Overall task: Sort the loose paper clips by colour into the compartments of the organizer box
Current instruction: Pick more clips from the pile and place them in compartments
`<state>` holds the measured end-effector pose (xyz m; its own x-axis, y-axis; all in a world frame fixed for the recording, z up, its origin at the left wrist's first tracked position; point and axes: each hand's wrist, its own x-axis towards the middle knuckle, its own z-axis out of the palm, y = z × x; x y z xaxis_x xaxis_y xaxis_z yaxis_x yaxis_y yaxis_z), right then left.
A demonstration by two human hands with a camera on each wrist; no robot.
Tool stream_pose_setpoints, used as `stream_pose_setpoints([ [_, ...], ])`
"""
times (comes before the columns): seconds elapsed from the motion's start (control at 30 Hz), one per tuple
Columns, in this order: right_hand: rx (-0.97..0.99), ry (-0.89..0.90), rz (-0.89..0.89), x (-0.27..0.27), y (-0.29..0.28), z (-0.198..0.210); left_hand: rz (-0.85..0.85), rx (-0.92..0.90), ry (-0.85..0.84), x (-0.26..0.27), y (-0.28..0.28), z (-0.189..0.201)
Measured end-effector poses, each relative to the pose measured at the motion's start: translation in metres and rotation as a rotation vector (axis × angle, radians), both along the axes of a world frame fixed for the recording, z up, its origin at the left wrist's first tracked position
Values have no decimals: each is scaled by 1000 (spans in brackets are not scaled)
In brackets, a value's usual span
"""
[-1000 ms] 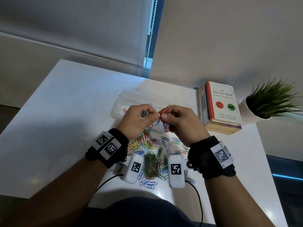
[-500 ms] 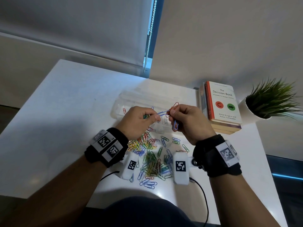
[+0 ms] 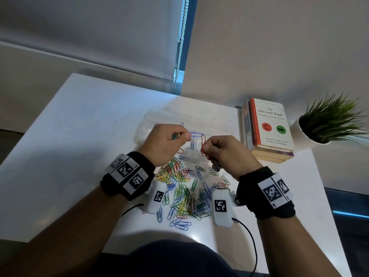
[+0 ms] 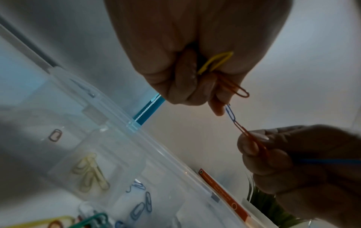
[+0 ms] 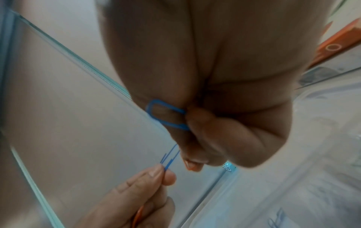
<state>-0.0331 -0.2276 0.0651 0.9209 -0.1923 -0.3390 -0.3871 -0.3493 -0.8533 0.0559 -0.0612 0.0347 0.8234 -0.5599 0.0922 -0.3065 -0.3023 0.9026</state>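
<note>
Above the clear organizer box [image 3: 217,128], the left hand [image 3: 163,142] pinches a blue clip [image 3: 196,134] hooked to a red clip [image 3: 203,145] pinched by the right hand [image 3: 227,154]. Loose clips [image 3: 185,192] cover the white tabletop [image 3: 79,136] between the wrists; books [image 3: 269,126] and a plant [image 3: 331,120] stand rightward, with bare surface to the left.

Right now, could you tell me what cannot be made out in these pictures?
- Head view: left hand and right hand cover much of the box.
- Left wrist view: how the blue clip and red clip interlock, too small.
- Right wrist view: box contents, blurred.
</note>
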Motion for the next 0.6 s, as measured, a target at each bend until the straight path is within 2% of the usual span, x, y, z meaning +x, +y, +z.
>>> stream_pose_setpoints([
  [0.23,-259,-84,-68,1,1,-5,-7,35,-46,-2,4,-4],
  [0.37,-312,-123,-77,2,0,-4,-35,28,-40,-5,4,-6],
  [0.43,-267,-127,-79,2,1,-3,-32,8,-12,-5,4,-6],
  [0.6,58,-86,-106,-6,5,-5,-56,33,37,-7,7,-8],
])
